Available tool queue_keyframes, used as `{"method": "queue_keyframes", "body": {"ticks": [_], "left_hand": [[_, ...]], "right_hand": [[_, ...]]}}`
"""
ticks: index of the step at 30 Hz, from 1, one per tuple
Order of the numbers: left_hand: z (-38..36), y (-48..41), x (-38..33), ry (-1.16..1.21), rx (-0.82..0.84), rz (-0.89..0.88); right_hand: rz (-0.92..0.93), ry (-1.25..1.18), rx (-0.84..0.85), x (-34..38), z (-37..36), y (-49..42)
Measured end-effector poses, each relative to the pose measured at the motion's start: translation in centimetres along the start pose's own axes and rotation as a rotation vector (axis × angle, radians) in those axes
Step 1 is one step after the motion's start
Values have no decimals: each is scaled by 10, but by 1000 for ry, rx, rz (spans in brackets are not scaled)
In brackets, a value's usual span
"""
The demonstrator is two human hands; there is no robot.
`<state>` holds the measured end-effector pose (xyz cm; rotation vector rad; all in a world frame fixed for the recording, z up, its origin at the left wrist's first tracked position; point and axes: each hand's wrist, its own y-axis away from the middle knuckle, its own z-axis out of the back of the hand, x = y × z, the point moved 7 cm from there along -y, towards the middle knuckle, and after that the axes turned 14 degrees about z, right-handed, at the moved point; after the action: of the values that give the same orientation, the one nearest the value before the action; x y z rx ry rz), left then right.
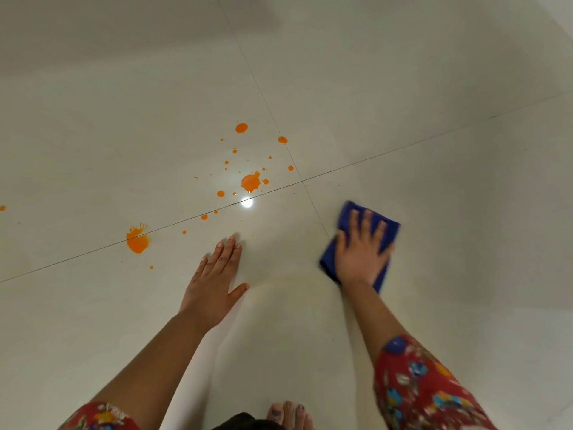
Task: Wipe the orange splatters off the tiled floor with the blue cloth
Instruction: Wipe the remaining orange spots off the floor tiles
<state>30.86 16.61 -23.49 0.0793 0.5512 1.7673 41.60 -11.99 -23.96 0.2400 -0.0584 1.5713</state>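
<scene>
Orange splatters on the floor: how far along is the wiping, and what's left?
Done: nothing certain. The floor around the blue cloth shows no orange, but all visible splatters look untouched. In hand: the right hand presses the cloth flat on the floor, and the left hand rests open on the floor. Left: the large central splatter, the big splatter further left and the scattered drops around them.

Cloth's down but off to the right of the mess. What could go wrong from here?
1. The right hand presses the blue cloth on a clean-looking part of the tiled floor. Sweeping left through the wet-looking orange splatters may smear them into the grout line.
2. The left hand rests flat near small droplets and could spread them.
</scene>
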Motion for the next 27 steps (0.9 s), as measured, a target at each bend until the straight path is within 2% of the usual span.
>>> {"method": "queue_keyframes", "body": {"ticks": [1, 3, 5, 6, 8, 10, 12, 14, 15, 17, 19, 20, 22, 25, 27], "left_hand": [[2, 0, -1, 14, 6, -1], [8, -2, -1, 61, 8, -22], [17, -5, -1, 121, -5, -55], [20, -2, 2, 146, 10, -55], [24, 2, 3, 222, -17, -37], [27, 7, 4, 266, -54, 14], [29, 13, 12, 288, -99, 85], [29, 13, 21, 309, -128, 154], [30, 13, 28, 314, -134, 191], [31, 13, 40, 315, -141, 247], [33, 15, 52, 313, -150, 271], [35, 17, 55, 306, -161, 271], [36, 25, 64, 291, -170, 273], [32, 36, 75, 232, -152, 254], [36, 39, 86, 172, -156, 285]], "right_hand": [[116, 8, -22, 33, -4, -4], [458, 57, 21, 93, -21, 29], [745, 38, 108, 107, -30, 91], [823, 10, 143, 97, -28, 115], [857, 43, 136, 56, -19, 122], [687, 67, 100, 23, -13, 80], [446, 53, 40, 33, -9, 30], [412, 32, 36, 84, -14, 13], [508, 32, 31, 116, -20, 22], [834, 62, 104, 161, -36, 77], [1096, 58, 226, 156, -43, 140], [1151, 44, 257, 139, -38, 149], [1087, 34, 221, 108, -29, 125], [642, 50, 129, 97, -23, 47], [511, 63, 96, 134, -27, 23]]}}
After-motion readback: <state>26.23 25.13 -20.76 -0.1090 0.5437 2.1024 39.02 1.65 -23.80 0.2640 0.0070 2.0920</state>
